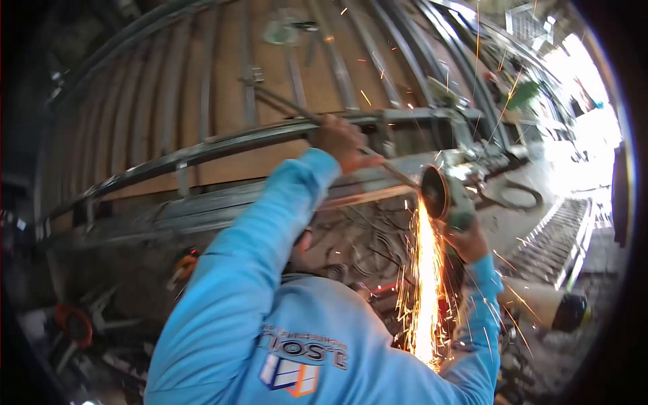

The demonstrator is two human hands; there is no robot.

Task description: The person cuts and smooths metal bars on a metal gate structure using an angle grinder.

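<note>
My left hand [343, 143] is wrapped round a thin metal rod [397, 174], near the long metal rail. At the right, my right hand [467, 241] grips an angle grinder [460, 208]. The grinder's round disc [434, 192] meets the rod's end, and a bright stream of sparks [426, 277] falls from that spot. Both sleeves are light blue. The fingertips of my right hand are partly hidden by the grinder body.
A frame of metal bars [209, 74] spans the top, over brown panels. Flat metal lengths [209, 204] lie below its rail. A ladder-like grating [555, 233] and a cylindrical object [540, 304] are at the right. An orange disc-shaped item [73, 324] is at the lower left.
</note>
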